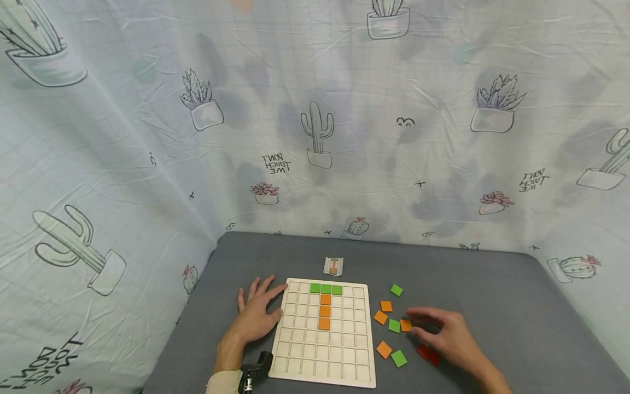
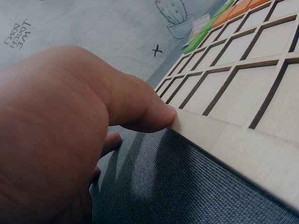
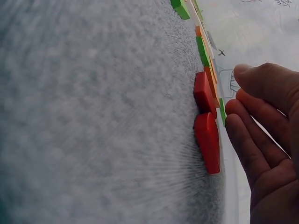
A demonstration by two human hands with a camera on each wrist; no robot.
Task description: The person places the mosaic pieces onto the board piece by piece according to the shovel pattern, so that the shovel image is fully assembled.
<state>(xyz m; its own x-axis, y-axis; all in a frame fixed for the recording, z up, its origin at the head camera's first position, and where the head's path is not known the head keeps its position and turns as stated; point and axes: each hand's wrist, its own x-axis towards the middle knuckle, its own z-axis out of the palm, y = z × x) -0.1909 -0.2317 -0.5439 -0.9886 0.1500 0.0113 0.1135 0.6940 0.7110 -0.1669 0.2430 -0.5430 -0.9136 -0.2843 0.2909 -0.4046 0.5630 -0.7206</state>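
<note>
A pale wooden grid board (image 1: 301, 350) lies on the grey table, holding a row of green square tiles (image 1: 326, 289) near its far edge and a column of orange tiles (image 1: 325, 311) below them. My left hand (image 1: 256, 316) rests at the board's left side, fingers spread; in the left wrist view the thumb (image 2: 149, 112) touches the board's rim. To the right, my right hand (image 1: 445, 335) hovers with thumb and fingers apart and nothing between them. Nearest its fingertips is a loose orange tile (image 1: 406, 325); red tiles (image 3: 207, 142) lie below the hand.
Several loose green and orange tiles, such as a green one (image 1: 399, 358) and an orange one (image 1: 384, 349), lie between board and right hand. A small printed pattern card (image 1: 333, 266) lies beyond the board. Cactus-print cloth (image 1: 364, 180) hangs around the table.
</note>
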